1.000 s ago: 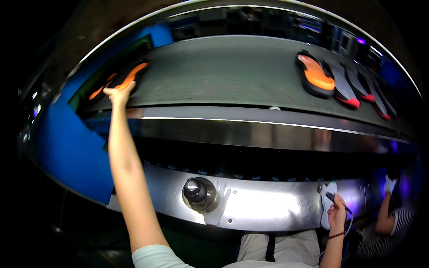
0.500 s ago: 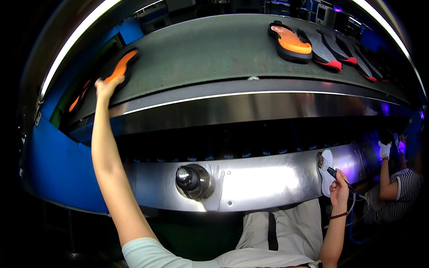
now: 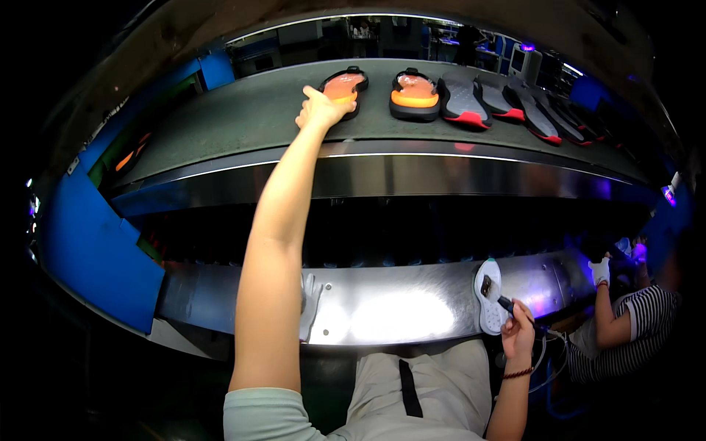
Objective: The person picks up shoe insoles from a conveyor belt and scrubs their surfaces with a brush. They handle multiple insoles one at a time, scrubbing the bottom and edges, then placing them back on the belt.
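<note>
My left hand reaches up to the conveyor belt, its fingers closed round the heel end of a black shoe sole with an orange inside. The sole's lower part is partly covered by the hand. Near the bench's front edge, my right hand pinches a black-handled brush with a thin hose trailing from it. The brush's tip lies over a pale sole-shaped piece on the metal bench, beside a dark patch on it.
A second orange-and-black sole and several grey soles with red heels line the green belt. One more sole lies far left. A grey glove rests on the bench. At right, a co-worker in a striped sleeve works.
My left hand has carried the orange-and-black sole rightward along the belt, near the other orange one. My left forearm now covers the dark pot on the bench. The view has shifted.
</note>
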{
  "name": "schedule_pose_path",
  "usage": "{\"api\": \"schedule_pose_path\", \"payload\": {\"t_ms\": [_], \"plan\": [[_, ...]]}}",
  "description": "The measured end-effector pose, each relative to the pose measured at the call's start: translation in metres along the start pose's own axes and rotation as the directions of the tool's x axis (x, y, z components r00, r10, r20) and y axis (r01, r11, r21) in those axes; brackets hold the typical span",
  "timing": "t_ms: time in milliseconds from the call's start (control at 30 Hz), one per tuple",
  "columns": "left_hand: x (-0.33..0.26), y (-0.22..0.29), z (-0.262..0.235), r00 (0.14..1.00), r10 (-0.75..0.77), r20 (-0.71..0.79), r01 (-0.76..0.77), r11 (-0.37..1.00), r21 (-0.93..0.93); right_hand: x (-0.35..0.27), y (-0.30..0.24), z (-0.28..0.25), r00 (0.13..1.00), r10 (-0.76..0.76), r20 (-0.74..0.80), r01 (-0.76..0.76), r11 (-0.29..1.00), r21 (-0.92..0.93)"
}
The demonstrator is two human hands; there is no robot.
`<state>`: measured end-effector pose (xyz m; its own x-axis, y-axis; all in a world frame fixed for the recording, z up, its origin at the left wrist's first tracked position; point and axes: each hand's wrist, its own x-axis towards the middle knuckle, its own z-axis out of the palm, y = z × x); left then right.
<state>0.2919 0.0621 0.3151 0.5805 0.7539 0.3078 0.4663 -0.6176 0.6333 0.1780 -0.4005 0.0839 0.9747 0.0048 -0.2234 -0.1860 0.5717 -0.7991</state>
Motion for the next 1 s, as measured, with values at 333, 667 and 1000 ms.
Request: {"api": "schedule_pose_path", "payload": {"t_ms": [333,667,1000], "plan": [[-0.095,0.113,0.108,0.597,0.8,-0.058,-0.802,0.593,-0.068,0.006,-0.012,-0.061,0.999,0.046,-0.004,-0.045,0.991,0.126],[-0.232,0.126,0.079,0.598,0.331,-0.73,-0.795,0.358,-0.489,0.022,-0.016,-0.096,0.998,0.065,0.026,-0.068,0.993,0.1],[-0.27,0.025,0.063,0.581,0.638,0.505,0.647,0.014,-0.762,0.04,-0.024,-0.1,0.996,-0.084,0.001,0.084,0.996,0.033]]}}
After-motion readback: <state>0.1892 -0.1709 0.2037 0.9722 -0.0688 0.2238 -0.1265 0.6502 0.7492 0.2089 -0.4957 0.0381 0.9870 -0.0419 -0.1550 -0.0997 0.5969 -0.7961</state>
